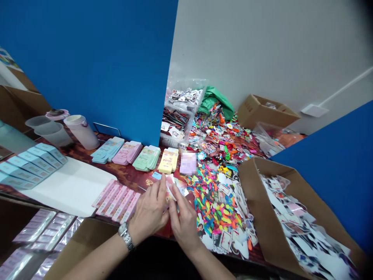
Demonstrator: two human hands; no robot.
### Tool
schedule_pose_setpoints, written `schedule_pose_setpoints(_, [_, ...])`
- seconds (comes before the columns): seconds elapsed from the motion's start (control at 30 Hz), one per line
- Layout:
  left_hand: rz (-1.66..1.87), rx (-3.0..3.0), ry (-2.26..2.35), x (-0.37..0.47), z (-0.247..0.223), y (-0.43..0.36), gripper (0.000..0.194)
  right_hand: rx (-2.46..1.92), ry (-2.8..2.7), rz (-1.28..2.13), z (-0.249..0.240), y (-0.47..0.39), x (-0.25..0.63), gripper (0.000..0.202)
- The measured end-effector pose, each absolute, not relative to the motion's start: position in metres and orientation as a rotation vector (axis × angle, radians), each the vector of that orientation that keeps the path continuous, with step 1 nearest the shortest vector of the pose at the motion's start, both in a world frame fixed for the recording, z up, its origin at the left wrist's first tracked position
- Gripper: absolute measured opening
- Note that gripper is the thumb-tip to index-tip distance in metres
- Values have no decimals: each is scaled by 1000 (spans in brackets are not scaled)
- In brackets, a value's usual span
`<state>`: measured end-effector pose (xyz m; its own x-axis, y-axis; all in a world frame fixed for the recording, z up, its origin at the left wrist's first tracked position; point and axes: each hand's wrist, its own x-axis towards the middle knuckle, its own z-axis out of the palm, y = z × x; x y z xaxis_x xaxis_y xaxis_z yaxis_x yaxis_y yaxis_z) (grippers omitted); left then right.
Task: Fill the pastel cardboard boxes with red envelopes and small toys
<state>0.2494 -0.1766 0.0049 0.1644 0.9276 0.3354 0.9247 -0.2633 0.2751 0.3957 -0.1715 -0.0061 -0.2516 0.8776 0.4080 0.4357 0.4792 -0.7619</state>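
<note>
My left hand (151,212), with a metal watch on the wrist, and my right hand (183,219) meet at the table's near edge. Together they pinch a small flat paper packet (169,186), pink and white. To the left of them lies a row of pink packets (116,200). Just to the right spreads a heap of small colourful pieces (215,206) and printed cards (233,239).
Stacks of flat packets in blue (107,149), pink (127,152), green (147,157) and yellow (169,160) line the blue divider (96,66). Light-blue boxes (27,165) and white cups (81,130) stand at left. A cardboard box of cards (294,217) is at right. Clear bins (180,112) stand behind.
</note>
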Motion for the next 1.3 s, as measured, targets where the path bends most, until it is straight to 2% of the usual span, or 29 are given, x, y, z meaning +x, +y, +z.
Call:
schedule_pose_setpoints(0.1, [925,2437,1754,240,14,-175,94,-1209,-1535,927,-1,-154,405,35])
schedule_pose_setpoints(0.2, [1274,2243,1477,234,15,-173,111,-1163,-998,1200,5,-141,407,37])
schedule_pose_setpoints(0.27, [1347,2006,1290,235,8,-174,116,-1074,-795,1397,5,-142,402,38])
schedule_pose_setpoints(0.4, [1288,1748,1167,244,-12,-177,100,-1044,-909,1616,-5,-159,397,34])
schedule_pose_setpoints(0.47, [1299,1703,1219,243,-16,-179,91,-1153,-1212,1490,-15,-162,407,34])
schedule_pose_setpoints(0.6, [1317,1650,1374,233,-12,-178,81,-1471,-2033,904,-38,-158,435,32])
schedule_pose_setpoints(0.73, [1281,1690,1466,227,-9,-176,79,-1686,-2444,523,-57,-158,435,58])
schedule_pose_setpoints(0.77, [1273,1702,1485,226,-9,-176,78,-1718,-2470,481,-60,-159,432,60])
schedule_pose_setpoints(0.83, [1258,1708,1517,226,-11,-177,79,-1758,-2460,454,-64,-160,427,51])
schedule_pose_setpoints(1.0, [1249,1728,1617,223,-18,-176,76,-1573,-2202,687,-55,-153,436,7])
schedule_pose_setpoints(1.07, [1230,1800,1647,220,-20,-175,70,-1455,-1983,783,-39,-149,449,9])
schedule_pose_setpoints(1.17, [1205,1903,1713,218,-22,-173,63,-1370,-1646,696,-4,-145,468,13])
schedule_pose_setpoints(1.3, [1173,2043,1759,222,-24,-171,56,-1246,-1742,513,36,-146,474,12])
